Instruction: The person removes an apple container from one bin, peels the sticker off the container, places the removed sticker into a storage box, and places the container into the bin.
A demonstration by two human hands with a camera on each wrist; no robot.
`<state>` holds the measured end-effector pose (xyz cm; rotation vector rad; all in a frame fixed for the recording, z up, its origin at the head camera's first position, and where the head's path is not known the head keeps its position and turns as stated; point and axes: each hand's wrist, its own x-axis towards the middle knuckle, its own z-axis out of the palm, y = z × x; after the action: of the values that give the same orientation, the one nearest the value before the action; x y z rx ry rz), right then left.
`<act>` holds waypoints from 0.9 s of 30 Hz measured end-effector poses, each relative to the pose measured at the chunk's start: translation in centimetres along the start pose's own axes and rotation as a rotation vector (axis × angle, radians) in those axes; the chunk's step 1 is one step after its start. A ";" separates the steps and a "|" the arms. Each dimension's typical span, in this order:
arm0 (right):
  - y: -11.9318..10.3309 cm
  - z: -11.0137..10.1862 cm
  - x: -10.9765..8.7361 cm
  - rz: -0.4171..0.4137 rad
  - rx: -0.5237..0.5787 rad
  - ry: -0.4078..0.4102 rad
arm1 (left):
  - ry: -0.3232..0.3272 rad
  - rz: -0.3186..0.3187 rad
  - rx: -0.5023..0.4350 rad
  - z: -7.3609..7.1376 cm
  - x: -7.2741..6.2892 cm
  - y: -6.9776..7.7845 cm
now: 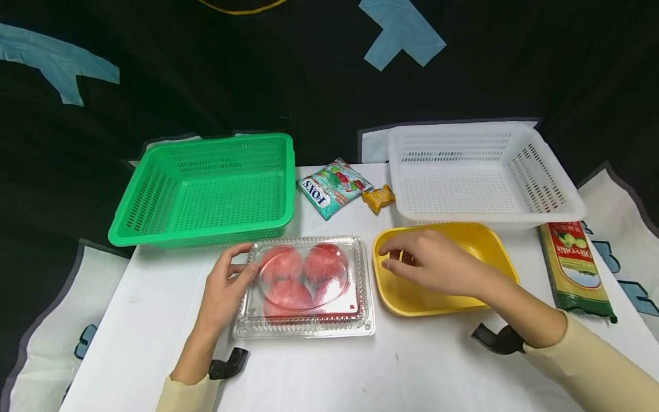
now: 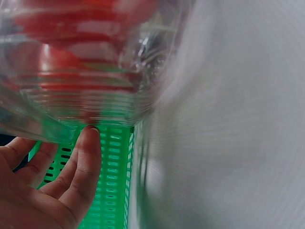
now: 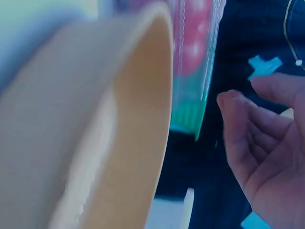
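A clear plastic clamshell box (image 1: 309, 329) with several round red fruits (image 1: 288, 294) inside lies on the table, its lid down. My left hand (image 1: 223, 289) is at its left end, with thumb and forefinger at the lid's upper left corner. In the left wrist view, a fingertip of the left hand (image 2: 71, 186) meets the ribbed end of the box (image 2: 86, 105). Over the yellow basin (image 1: 412, 303) hangs my right hand (image 1: 435, 260), fingers loosely bent with nothing between them. The right wrist view shows the right hand (image 3: 267, 148) beyond the basin's rim (image 3: 164, 95).
A green basket (image 1: 226, 200) stands at the back left, a white basket (image 1: 458, 189) at the back right. Between them lie a Fox's candy bag (image 1: 332, 186) and a small orange-wrapped sweet (image 1: 378, 198). An Olivoila packet (image 1: 576, 269) lies along the right edge.
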<state>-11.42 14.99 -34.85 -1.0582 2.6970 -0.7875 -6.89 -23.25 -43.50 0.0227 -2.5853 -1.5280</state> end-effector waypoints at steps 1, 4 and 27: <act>-0.4 0.4 -0.2 0.000 0.015 0.012 | -0.002 -0.001 -0.002 0.0 -0.1 -0.1; -1.4 1.6 -0.6 0.018 0.046 0.028 | -0.009 -0.008 -0.014 -0.1 -0.3 -0.2; -5.4 8.8 -5.2 0.204 0.112 0.010 | 0.020 -0.009 -0.032 0.2 -0.1 -0.1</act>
<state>-1.60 11.43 -39.88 -0.7427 2.6770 -0.8949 -6.79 -23.05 -43.68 0.0463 -2.5484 -1.5633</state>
